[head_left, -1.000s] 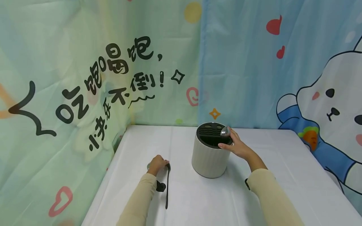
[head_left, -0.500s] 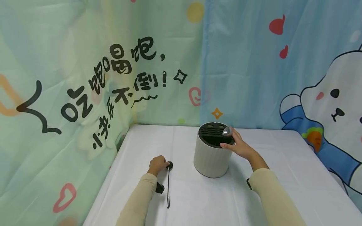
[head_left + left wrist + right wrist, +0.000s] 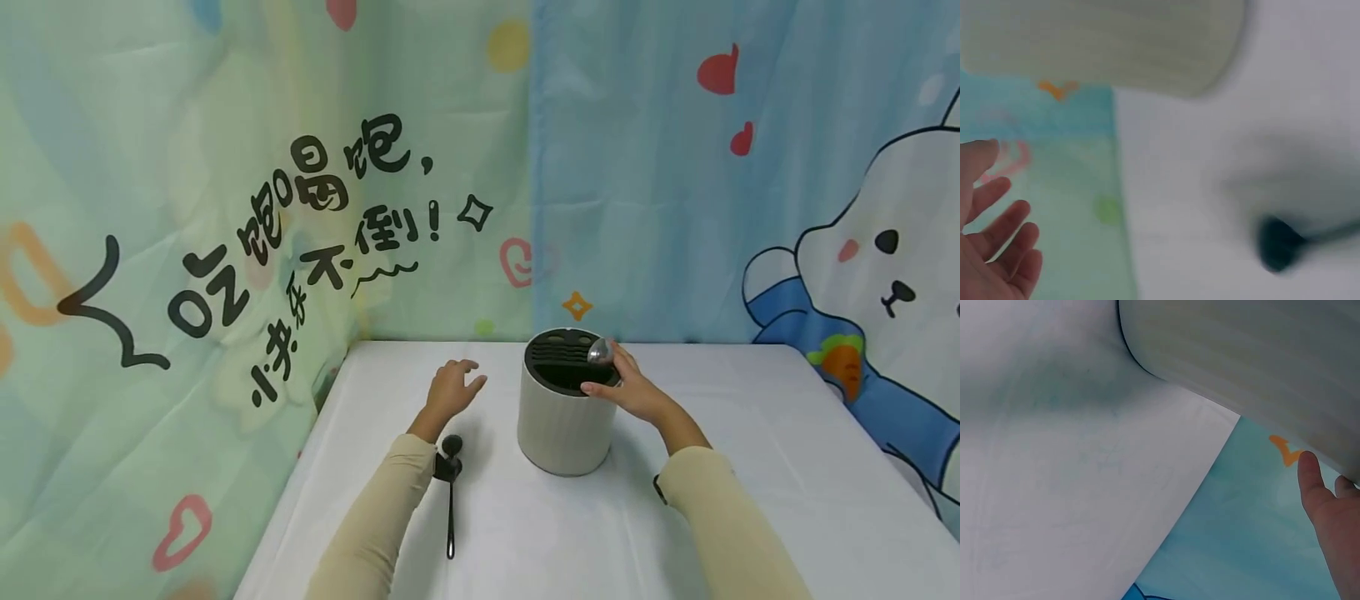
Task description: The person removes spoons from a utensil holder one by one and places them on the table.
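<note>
My left hand (image 3: 450,387) is raised over the table, left of the white ribbed utensil holder, with its fingers spread and nothing in them. Below it lies a long-handled spoon (image 3: 451,533), its dark round bowl toward the back; the wrist camera hides part of its handle. In the left wrist view the spoon's bowl (image 3: 1279,244) is blurred. With thumb and fingers across the rim, my right hand (image 3: 637,389) grips the utensil holder (image 3: 562,437). Beside those fingers, a shiny metal spoon bowl (image 3: 600,351) sticks up from the holder's black slotted top (image 3: 558,350).
The table (image 3: 675,517) wears a white cloth. Printed curtains (image 3: 637,208) hang behind it and along its left side. A black wrist camera (image 3: 447,467) sits under the left sleeve.
My left hand has let go of the spoon's bowl end and moved up and toward the holder. The spoon stays on the table. My right hand keeps its place on the holder.
</note>
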The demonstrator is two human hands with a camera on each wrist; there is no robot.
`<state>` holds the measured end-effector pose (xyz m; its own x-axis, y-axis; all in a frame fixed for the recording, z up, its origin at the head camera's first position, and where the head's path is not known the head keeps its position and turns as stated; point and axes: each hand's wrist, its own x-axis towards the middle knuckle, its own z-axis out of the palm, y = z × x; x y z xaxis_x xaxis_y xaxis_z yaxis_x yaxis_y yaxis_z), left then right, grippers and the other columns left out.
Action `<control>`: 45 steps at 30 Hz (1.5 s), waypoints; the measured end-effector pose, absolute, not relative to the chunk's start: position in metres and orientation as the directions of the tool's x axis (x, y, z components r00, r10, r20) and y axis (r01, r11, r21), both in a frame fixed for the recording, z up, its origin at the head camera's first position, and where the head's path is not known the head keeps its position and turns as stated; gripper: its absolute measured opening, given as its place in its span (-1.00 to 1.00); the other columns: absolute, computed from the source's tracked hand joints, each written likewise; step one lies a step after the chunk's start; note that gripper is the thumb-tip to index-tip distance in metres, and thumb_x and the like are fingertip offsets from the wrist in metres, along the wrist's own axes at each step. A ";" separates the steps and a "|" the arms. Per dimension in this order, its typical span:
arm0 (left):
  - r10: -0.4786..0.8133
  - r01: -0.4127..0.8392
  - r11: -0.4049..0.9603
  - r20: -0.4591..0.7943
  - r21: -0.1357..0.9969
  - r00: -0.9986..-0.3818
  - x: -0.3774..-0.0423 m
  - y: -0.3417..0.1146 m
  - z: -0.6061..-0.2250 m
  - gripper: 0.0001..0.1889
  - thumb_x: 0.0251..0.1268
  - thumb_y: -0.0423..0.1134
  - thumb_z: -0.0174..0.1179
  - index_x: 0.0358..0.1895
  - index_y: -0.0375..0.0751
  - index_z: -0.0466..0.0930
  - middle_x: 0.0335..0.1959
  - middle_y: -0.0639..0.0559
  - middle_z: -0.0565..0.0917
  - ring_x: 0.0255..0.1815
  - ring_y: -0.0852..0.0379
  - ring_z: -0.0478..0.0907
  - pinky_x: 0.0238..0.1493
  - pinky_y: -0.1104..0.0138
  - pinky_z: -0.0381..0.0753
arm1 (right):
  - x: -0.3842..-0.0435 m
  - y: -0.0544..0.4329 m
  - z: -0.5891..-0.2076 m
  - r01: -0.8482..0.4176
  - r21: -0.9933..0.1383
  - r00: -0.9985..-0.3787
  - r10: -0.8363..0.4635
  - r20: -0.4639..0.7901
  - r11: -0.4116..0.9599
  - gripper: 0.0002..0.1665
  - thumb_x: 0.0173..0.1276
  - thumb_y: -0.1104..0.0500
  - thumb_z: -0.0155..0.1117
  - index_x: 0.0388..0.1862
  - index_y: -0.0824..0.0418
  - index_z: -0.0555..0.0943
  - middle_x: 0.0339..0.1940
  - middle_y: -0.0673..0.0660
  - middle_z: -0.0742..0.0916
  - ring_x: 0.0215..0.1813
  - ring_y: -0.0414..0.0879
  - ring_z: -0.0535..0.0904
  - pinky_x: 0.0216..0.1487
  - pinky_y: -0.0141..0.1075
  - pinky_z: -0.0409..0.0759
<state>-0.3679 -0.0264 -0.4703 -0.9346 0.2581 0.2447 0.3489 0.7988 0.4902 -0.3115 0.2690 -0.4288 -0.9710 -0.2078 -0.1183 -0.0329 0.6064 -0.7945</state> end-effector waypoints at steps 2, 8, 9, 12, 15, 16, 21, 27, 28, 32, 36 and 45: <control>0.262 0.381 0.759 0.289 0.528 -0.921 -0.369 -0.016 -0.457 -0.64 0.27 -0.10 0.10 0.01 -0.25 0.55 -0.07 -0.18 0.60 -0.04 -0.12 0.51 -0.02 0.10 0.46 | -0.312 0.267 -0.429 -0.028 -0.791 -0.969 -0.210 -0.128 0.611 0.24 0.18 -0.20 0.20 0.45 0.13 -0.44 0.44 0.35 -0.28 0.41 0.41 -0.35 0.23 0.36 -0.14; 0.338 0.489 0.672 0.357 0.557 -0.871 -0.369 0.017 -0.424 -0.62 0.29 -0.10 0.08 0.06 -0.26 0.51 -0.03 -0.15 0.59 0.02 -0.06 0.50 0.02 0.16 0.46 | -0.314 0.267 -0.431 -0.026 -0.793 -0.971 -0.203 -0.124 0.609 0.24 0.18 -0.24 0.18 0.45 0.13 -0.43 0.45 0.34 -0.28 0.41 0.41 -0.35 0.23 0.35 -0.15; 0.355 0.503 0.661 0.359 0.557 -0.863 -0.368 0.023 -0.420 -0.61 0.29 -0.08 0.08 0.07 -0.26 0.50 -0.02 -0.15 0.59 0.02 -0.04 0.49 0.02 0.18 0.46 | -0.314 0.268 -0.431 -0.029 -0.794 -0.972 -0.204 -0.121 0.607 0.23 0.18 -0.23 0.18 0.45 0.13 -0.43 0.45 0.34 -0.28 0.41 0.41 -0.35 0.23 0.36 -0.15; 0.405 0.543 0.628 0.361 0.558 -0.840 -0.366 0.040 -0.409 -0.59 0.30 -0.06 0.07 0.10 -0.25 0.48 0.00 -0.14 0.57 0.02 -0.03 0.49 0.00 0.21 0.47 | -0.313 0.270 -0.431 -0.038 -0.793 -0.972 -0.208 -0.113 0.608 0.22 0.19 -0.22 0.18 0.45 0.15 -0.41 0.44 0.35 -0.27 0.41 0.41 -0.34 0.22 0.36 -0.13; 0.441 0.566 0.604 0.356 0.561 -0.824 -0.363 0.055 -0.403 -0.58 0.30 -0.06 0.06 0.11 -0.26 0.47 0.02 -0.13 0.56 0.04 -0.02 0.48 0.04 0.23 0.47 | -0.312 0.270 -0.429 -0.046 -0.795 -0.970 -0.216 -0.108 0.605 0.21 0.20 -0.21 0.18 0.45 0.15 -0.40 0.44 0.35 -0.27 0.40 0.42 -0.34 0.21 0.37 -0.12; 0.448 0.571 0.597 0.356 0.564 -0.820 -0.362 0.060 -0.402 -0.58 0.31 -0.06 0.06 0.11 -0.27 0.48 0.02 -0.13 0.56 0.05 -0.01 0.48 0.06 0.24 0.46 | -0.311 0.270 -0.428 -0.047 -0.795 -0.970 -0.217 -0.108 0.605 0.21 0.20 -0.21 0.18 0.46 0.15 -0.40 0.44 0.35 -0.28 0.40 0.42 -0.34 0.21 0.37 -0.11; 0.469 0.569 0.599 0.329 0.564 -0.819 -0.357 0.082 -0.403 -0.58 0.30 -0.04 0.06 0.12 -0.22 0.48 0.07 -0.08 0.56 0.11 0.05 0.46 0.13 0.28 0.42 | -0.311 0.271 -0.427 -0.042 -0.794 -0.970 -0.214 -0.113 0.607 0.21 0.20 -0.24 0.16 0.45 0.12 -0.41 0.45 0.32 -0.30 0.40 0.43 -0.34 0.20 0.37 -0.08; 0.479 0.551 0.596 0.292 0.585 -0.828 -0.351 0.104 -0.410 -0.51 0.29 -0.01 0.06 0.18 -0.24 0.42 0.04 -0.04 0.60 0.08 0.08 0.51 0.11 0.31 0.44 | -0.311 0.273 -0.431 -0.043 -0.795 -0.973 -0.205 -0.104 0.605 0.20 0.21 -0.24 0.15 0.45 0.13 -0.42 0.45 0.31 -0.30 0.41 0.41 -0.36 0.21 0.36 -0.09; 0.468 0.539 0.610 0.284 0.581 -0.837 -0.349 0.107 -0.412 -0.50 0.29 -0.01 0.06 0.19 -0.23 0.41 0.03 -0.02 0.61 0.09 0.09 0.50 0.13 0.29 0.42 | -0.310 0.273 -0.432 -0.046 -0.799 -0.973 -0.208 -0.100 0.600 0.20 0.21 -0.23 0.15 0.45 0.15 -0.41 0.45 0.31 -0.30 0.41 0.41 -0.36 0.21 0.37 -0.10; 0.401 0.493 0.704 0.287 0.512 -0.870 -0.343 0.112 -0.422 -0.51 0.26 0.04 0.08 0.19 -0.12 0.43 -0.05 0.13 0.65 0.07 0.09 0.49 0.12 0.21 0.37 | -0.309 0.270 -0.436 -0.058 -0.808 -0.971 -0.220 -0.090 0.587 0.20 0.19 -0.23 0.18 0.46 0.16 -0.36 0.45 0.32 -0.29 0.41 0.39 -0.36 0.23 0.36 -0.10; 0.372 0.490 0.744 0.328 0.454 -0.869 -0.341 0.115 -0.426 -0.57 0.24 0.06 0.09 0.13 0.01 0.50 -0.07 0.18 0.65 0.00 0.10 0.50 0.00 0.23 0.38 | -0.308 0.268 -0.437 -0.052 -0.813 -0.973 -0.211 -0.089 0.580 0.20 0.19 -0.23 0.19 0.46 0.13 -0.37 0.45 0.32 -0.28 0.41 0.40 -0.36 0.22 0.37 -0.10; 0.341 0.447 0.759 0.295 0.474 -0.892 -0.342 0.121 -0.422 -0.62 0.25 0.06 0.08 0.10 0.11 0.54 0.03 0.20 0.61 -0.04 0.13 0.49 -0.06 0.30 0.35 | -0.309 0.271 -0.435 -0.047 -0.811 -0.977 -0.195 -0.083 0.583 0.20 0.19 -0.23 0.18 0.46 0.11 -0.37 0.45 0.33 -0.26 0.41 0.40 -0.34 0.22 0.36 -0.09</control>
<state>-0.3422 0.1210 -0.4221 -0.8924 0.3412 0.2953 0.4469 0.7589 0.4737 -0.3090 0.2710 -0.4354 -0.9774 -0.1945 -0.0832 -0.0471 0.5835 -0.8108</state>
